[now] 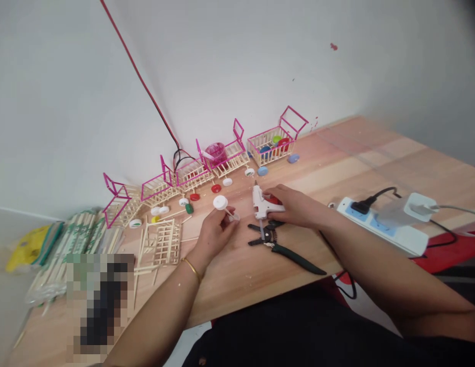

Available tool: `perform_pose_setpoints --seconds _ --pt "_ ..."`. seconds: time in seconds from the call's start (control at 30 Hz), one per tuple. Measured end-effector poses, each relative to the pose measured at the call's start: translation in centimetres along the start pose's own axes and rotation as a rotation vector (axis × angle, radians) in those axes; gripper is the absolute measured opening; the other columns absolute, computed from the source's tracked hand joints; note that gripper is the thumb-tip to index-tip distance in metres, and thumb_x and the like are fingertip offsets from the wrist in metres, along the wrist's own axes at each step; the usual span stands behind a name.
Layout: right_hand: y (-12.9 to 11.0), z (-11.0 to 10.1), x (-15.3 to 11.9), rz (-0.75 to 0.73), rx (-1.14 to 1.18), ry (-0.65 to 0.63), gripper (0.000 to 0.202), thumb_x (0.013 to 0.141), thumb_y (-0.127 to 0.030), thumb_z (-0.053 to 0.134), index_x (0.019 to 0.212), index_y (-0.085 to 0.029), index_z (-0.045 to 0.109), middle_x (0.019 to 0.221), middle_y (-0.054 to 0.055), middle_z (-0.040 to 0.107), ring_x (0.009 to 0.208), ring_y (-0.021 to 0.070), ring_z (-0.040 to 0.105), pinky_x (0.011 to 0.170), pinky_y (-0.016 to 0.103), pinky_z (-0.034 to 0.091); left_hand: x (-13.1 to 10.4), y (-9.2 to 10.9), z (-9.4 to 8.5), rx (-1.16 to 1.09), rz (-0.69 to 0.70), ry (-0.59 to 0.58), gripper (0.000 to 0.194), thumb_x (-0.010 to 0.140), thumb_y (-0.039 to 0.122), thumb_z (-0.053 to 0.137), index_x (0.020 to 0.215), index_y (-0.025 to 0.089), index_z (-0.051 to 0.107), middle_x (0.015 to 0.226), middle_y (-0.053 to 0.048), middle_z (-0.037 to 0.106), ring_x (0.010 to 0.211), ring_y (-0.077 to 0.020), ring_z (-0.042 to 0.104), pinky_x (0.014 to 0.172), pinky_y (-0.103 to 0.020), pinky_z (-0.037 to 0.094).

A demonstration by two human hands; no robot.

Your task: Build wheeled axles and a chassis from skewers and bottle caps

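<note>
My left hand (213, 235) pinches a short wooden stick with a white bottle cap (220, 202) on its far end. A second pale cap (234, 216) shows at the stick's near end, by my fingertips. My right hand (289, 205) is wrapped round a white hot glue gun (262, 205); its nozzle points away from me and a clear glue stick pokes out of its back. Just under the gun lie wire strippers (298, 260) with dark green handles. Left of my left hand rests an unpainted stick frame (168, 241), with loose sticks around it.
Small stick carts with pink-edged rims, one of them (271, 145) holding coloured caps, line the wall. A pink cup (216, 153) stands among them. A white power strip (382, 227) with plugs sits right of my right arm. Bundled sticks (74, 237) lie far left, beside a blurred-out patch.
</note>
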State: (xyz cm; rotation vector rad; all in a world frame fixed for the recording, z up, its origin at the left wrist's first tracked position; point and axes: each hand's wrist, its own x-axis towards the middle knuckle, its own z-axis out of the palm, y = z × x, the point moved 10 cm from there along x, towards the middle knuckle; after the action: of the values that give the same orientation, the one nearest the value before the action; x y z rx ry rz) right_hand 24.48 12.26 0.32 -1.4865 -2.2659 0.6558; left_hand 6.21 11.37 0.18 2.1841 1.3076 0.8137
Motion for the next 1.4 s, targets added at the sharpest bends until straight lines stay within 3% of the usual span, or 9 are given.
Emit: perform_pose_setpoints --seconds 0.27,0.47,0.6,0.67,0.73,0.93,1.13,1.3,1.4 --pt "0.2 0.1 0.0 0.036 -0.009 -0.009 0.055 0.073 -0.036 0.065 0.123 -0.018 0.051 0.117 0.013 0.056 0.100 0.0283 0.059 0.083 0.038 0.046 -0.2 0.3 -0.3 0.007 0.021 -0.010 0.031 0.083 0.027 0.057 0.111 0.015 0.057 0.082 -0.005 0.061 0.070 -0.0142 0.056 0.065 -0.027 0.047" --pt "0.2 -0.1 -0.3 0.008 0.036 -0.006 0.059 0.072 -0.038 0.067 0.125 -0.019 0.050 0.117 0.013 0.055 0.101 0.0286 0.058 0.084 0.040 0.047 0.0 1.2 -0.9 0.038 0.091 0.027 0.022 0.088 0.020 0.048 0.108 0.015 0.057 0.095 -0.009 0.065 0.086 -0.0174 0.060 0.076 -0.031 0.049" --pt "-0.4 -2.2 -0.3 -0.073 0.096 0.137 0.060 0.071 -0.043 0.068 0.124 -0.021 0.052 0.118 0.012 0.054 0.105 0.0281 0.055 0.088 0.042 0.046 0.1 1.5 -0.8 0.071 0.116 0.038 0.019 0.088 0.019 0.048 0.104 0.015 0.059 0.093 -0.008 0.066 0.085 -0.0175 0.062 0.076 -0.031 0.050" --pt "-1.3 -3.8 -0.4 -0.111 0.155 0.251 0.051 0.074 -0.040 0.065 0.120 -0.021 0.054 0.110 0.011 0.057 0.097 0.0247 0.057 0.083 0.039 0.048 0.1 1.6 -0.7 0.077 0.122 0.045 0.017 0.088 0.019 0.049 0.101 0.015 0.059 0.093 -0.009 0.066 0.084 -0.0178 0.062 0.076 -0.031 0.050" --pt "-3.0 -4.6 -0.5 -0.154 0.206 0.282 0.040 0.078 -0.036 0.062 0.114 -0.021 0.057 0.097 0.008 0.061 0.084 0.0203 0.059 0.076 0.036 0.049 0.1 1.7 -0.7 0.077 0.129 0.048 0.016 0.088 0.020 0.049 0.100 0.016 0.060 0.094 -0.008 0.066 0.085 -0.0179 0.062 0.076 -0.031 0.050" --pt "-8.4 -2.8 0.4 -0.256 0.222 0.048 0.030 0.079 -0.028 0.060 0.108 -0.018 0.060 0.087 0.005 0.064 0.075 0.0161 0.059 0.069 0.028 0.047 0.1 2.1 -0.6 0.066 0.150 0.039 0.017 0.088 0.018 0.049 0.101 0.016 0.059 0.094 -0.008 0.066 0.086 -0.0178 0.061 0.077 -0.031 0.049" --pt "-9.8 -1.2 2.6 -0.236 0.264 0.049 0.018 0.080 -0.024 0.059 0.094 -0.015 0.063 0.081 0.004 0.066 0.071 0.0150 0.059 0.064 0.026 0.044 0.2 2.4 -0.3 0.048 0.166 -0.008 0.016 0.089 0.016 0.046 0.097 0.017 0.060 0.094 -0.008 0.064 0.088 -0.0180 0.059 0.077 -0.030 0.048" --pt "-10.3 -0.4 3.2 -0.276 0.258 0.151 0.005 0.079 -0.020 0.059 0.081 -0.016 0.060 0.074 0.002 0.062 0.068 0.0144 0.054 0.063 0.026 0.040 0.2 2.4 -0.3 0.022 0.174 -0.009 0.016 0.088 0.014 0.046 0.096 0.017 0.059 0.096 -0.009 0.063 0.090 -0.0191 0.059 0.079 -0.032 0.048" --pt "-10.1 -0.5 3.3 -0.303 0.255 0.204 0.009 0.080 -0.020 0.057 0.073 -0.016 0.056 0.069 0.001 0.058 0.066 0.0137 0.051 0.061 0.025 0.037 0.2 2.3 -0.4 0.023 0.163 -0.026 0.015 0.087 0.017 0.049 0.098 0.017 0.059 0.097 -0.009 0.062 0.091 -0.0194 0.058 0.079 -0.032 0.047"
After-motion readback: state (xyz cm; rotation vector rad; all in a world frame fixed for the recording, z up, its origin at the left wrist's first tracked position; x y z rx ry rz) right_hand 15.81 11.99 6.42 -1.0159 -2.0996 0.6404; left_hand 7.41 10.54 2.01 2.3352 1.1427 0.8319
